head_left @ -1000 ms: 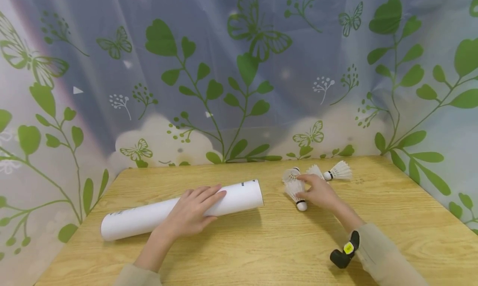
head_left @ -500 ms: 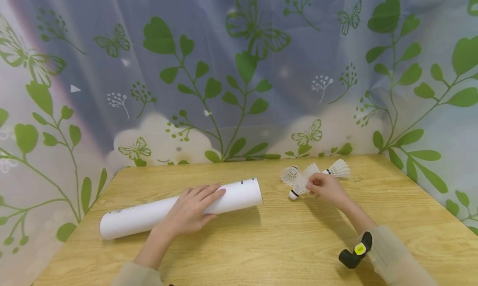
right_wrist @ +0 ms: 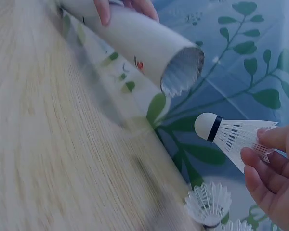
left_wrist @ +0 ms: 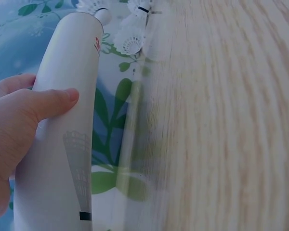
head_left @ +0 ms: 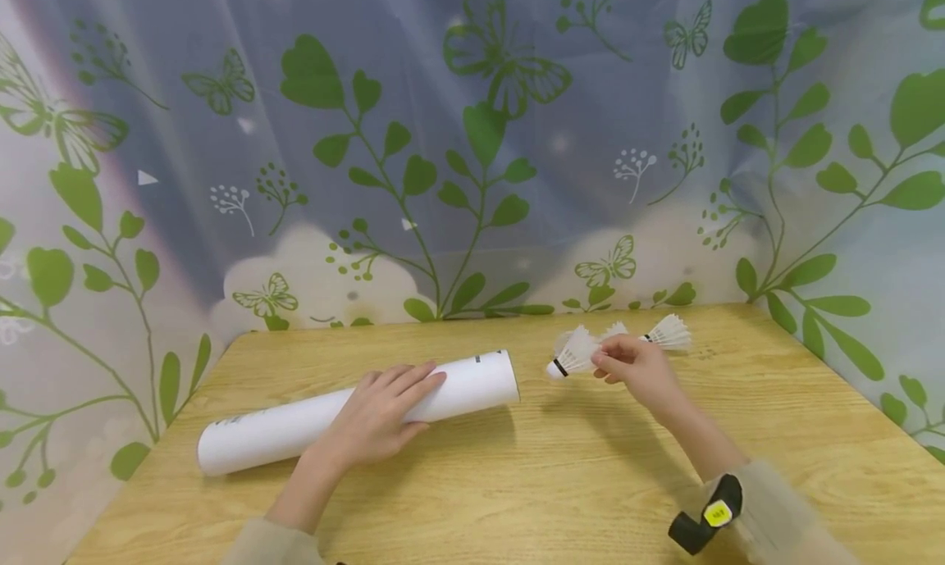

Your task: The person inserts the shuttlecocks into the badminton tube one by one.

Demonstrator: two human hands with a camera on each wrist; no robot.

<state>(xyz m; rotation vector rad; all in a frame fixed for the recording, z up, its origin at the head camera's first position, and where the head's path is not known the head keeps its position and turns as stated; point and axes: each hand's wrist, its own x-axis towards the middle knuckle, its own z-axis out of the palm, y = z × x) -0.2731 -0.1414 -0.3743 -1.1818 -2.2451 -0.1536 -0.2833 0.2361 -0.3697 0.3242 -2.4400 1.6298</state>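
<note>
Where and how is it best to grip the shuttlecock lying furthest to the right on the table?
Probably pinch this shuttlecock at its skirt, from above and the right: it lies on its side, skirt flaring rightward, cork end pointing toward the right hand.

Count: one tube (head_left: pixel 471 391), one table (head_left: pixel 487 499) below it, left hand (head_left: pixel 382 417) on it and right hand (head_left: pixel 641 375) off its open end (two hands), four shuttlecocks beyond that end: one held shuttlecock (head_left: pixel 572 353), three loose shuttlecocks (head_left: pixel 668 333) (head_left: pixel 614 330) (right_wrist: pixel 208 199).
</note>
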